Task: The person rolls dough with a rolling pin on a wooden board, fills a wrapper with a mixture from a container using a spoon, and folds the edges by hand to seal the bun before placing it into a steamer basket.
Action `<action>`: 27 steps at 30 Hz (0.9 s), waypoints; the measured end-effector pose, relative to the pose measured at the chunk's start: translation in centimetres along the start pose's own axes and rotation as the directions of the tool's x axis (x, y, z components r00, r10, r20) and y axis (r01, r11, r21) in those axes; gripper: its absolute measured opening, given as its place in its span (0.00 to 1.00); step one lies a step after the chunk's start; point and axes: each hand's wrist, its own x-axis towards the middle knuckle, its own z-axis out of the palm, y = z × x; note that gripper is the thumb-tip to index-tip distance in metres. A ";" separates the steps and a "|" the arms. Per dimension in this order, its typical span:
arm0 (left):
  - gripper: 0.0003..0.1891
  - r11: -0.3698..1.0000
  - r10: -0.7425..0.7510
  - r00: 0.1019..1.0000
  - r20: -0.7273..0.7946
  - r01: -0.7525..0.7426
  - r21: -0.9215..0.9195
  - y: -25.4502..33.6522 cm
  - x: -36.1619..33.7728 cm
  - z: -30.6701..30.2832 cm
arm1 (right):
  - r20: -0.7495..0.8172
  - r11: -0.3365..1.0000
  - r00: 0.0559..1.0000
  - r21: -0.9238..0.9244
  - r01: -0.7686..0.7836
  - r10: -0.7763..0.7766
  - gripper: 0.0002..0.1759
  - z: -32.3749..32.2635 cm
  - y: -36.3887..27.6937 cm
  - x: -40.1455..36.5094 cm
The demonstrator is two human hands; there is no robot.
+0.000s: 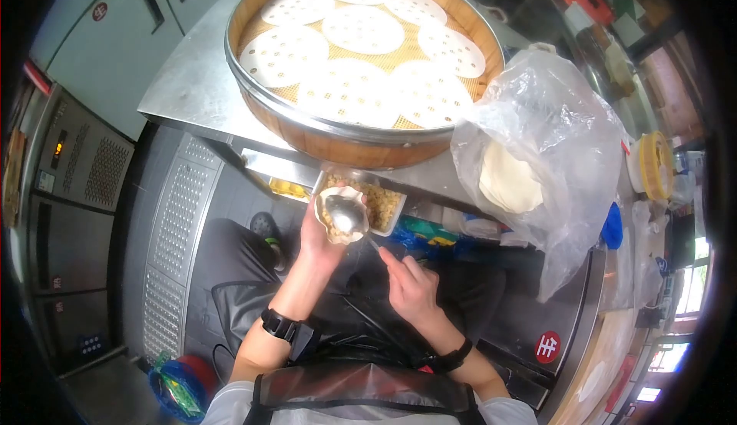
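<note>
In my left hand (320, 237) lies a round dough wrapper (328, 225), cupped in the palm with its edge ruffled. My right hand (410, 283) is closed round the handle of a metal spoon (346, 214), whose bowl presses into the wrapper over some filling. Just behind my left hand is a white tray (398, 215) of crumbly brown filling (381, 201). A large round bamboo steamer (353, 139) stands on the metal table, lined with perforated white paper rounds (362, 29). To its right, a clear plastic bag (568, 118) holds a stack of pale wrappers (508, 179).
Steel cabinets (80, 148) stand at the left. A blue bin (183, 389) with rubbish sits on the floor at the lower left. A yellow-lidded tub (655, 165) is on the right counter. The metal table's edge (184, 122) runs beneath the steamer.
</note>
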 end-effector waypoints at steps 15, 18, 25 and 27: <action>0.22 0.953 0.078 0.994 -0.079 -0.098 -0.287 1.5 0.4 0.4 | -0.125 0.949 0.963 0.240 -0.206 0.241 0.18 0.4 1.5 -0.8; 0.22 0.956 0.081 0.993 -0.080 -0.100 -0.276 1.6 1.0 -0.1 | -0.062 0.999 0.997 0.011 -0.041 0.041 0.18 -0.7 1.0 -0.2; 0.22 0.967 0.082 0.983 -0.165 -0.118 -0.224 1.5 1.5 0.4 | -0.149 0.993 0.985 0.090 -0.079 0.092 0.22 0.9 1.5 0.1; 0.22 0.967 0.062 0.988 -0.143 -0.095 -0.238 1.1 1.4 0.6 | -0.177 0.990 0.984 0.140 0.027 -0.002 0.21 1.4 0.8 0.9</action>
